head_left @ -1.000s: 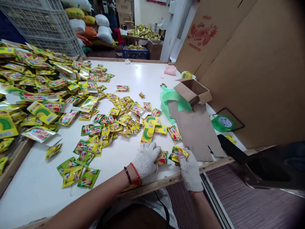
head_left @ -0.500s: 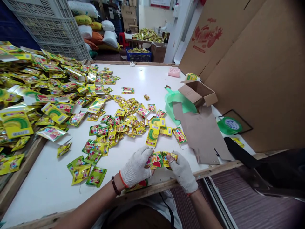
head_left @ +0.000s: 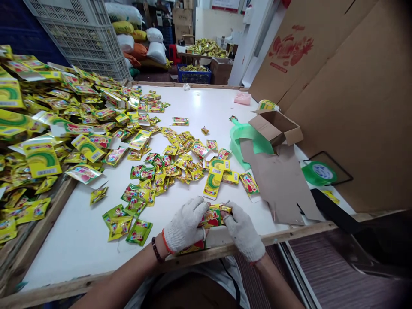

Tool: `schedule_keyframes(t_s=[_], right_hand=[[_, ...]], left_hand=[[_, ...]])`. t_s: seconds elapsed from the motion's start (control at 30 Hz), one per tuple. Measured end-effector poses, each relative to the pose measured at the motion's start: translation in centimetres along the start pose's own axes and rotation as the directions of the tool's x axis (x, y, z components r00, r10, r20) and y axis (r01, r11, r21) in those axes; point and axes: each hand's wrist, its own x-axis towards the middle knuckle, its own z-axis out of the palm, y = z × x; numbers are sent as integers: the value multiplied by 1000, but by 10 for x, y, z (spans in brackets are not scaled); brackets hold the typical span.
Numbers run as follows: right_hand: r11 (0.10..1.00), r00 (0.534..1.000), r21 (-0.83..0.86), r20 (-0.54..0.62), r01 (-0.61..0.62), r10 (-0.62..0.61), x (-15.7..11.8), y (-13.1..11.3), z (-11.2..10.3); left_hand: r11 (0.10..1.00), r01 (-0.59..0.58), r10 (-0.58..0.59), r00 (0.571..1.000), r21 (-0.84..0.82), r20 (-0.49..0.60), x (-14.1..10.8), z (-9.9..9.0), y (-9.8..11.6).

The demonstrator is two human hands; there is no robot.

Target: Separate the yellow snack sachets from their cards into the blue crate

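Observation:
Near the front edge of the white table (head_left: 74,240), my left hand (head_left: 186,225), in a white knitted glove, is closed on a small box (head_left: 211,218) with red, green and yellow print. My right hand (head_left: 243,229), gloved too, pinches a yellow packet (head_left: 226,209) at the right end of this box. Under my left hand, part of another printed box (head_left: 195,247) lies at the table edge. Beyond my hands are yellow boxes (head_left: 213,182) and a loose group of yellow and green packets (head_left: 167,171).
A large heap of boxes and packets (head_left: 80,116) covers the left. At the right are a flattened cardboard piece (head_left: 283,184), an open carton (head_left: 277,126), green tape (head_left: 320,173) and a tall cardboard wall (head_left: 347,94). A wooden rim (head_left: 128,272) borders the table.
My right hand has moved slightly left, bringing the yellow packet closer against the box in my left hand. The whole view has shifted, with the surroundings appearing further right.

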Motion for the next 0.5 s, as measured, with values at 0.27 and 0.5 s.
schedule_keyframes(t_s=[0.27, 0.5], right_hand=[[995, 997, 53, 21, -79, 77, 4, -4, -9], [896, 841, 289, 520, -337, 149, -2, -18, -3]], left_hand=[[994, -18, 16, 1000, 112, 20, -6, 2, 0], [996, 43, -47, 998, 73, 47, -12, -5, -4]])
